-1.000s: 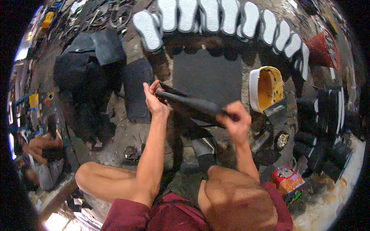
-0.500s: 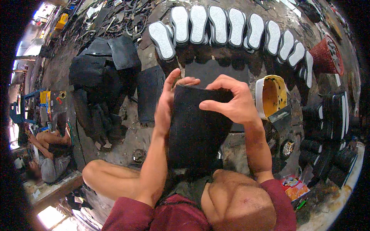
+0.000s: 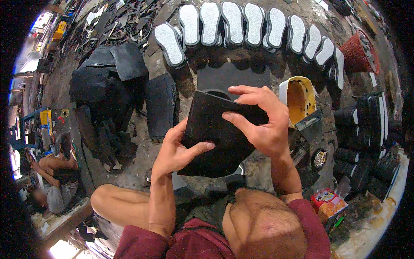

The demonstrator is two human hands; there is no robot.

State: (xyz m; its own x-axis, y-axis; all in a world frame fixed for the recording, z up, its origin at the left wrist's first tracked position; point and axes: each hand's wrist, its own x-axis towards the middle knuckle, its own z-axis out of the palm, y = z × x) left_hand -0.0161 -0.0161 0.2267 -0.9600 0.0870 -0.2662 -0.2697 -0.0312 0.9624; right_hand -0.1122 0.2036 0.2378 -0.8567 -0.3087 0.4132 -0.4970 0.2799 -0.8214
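My left hand grips the left edge of a black rubber sheet, its thumb laid across the face. At the upper right corner my right hand pinches the same sheet between thumb and fingers. The sheet is held up over my lap, and a curved gap along its top edge suggests a bend or a second layer behind; I cannot tell which. Beyond it, a dark flat mat lies on the ground. A cut-open yellow and white container stands right of my right hand.
Shoe soles with white tops stand in an arc at the far side. A red basket is far right, near stacked black soles. Black sheets are piled at left, beside a black slab. Another person sits far left.
My left hand has come down from the sheet's top edge and now clasps its left side. The sheet has tilted and risen off my lap. The view has shifted slightly.
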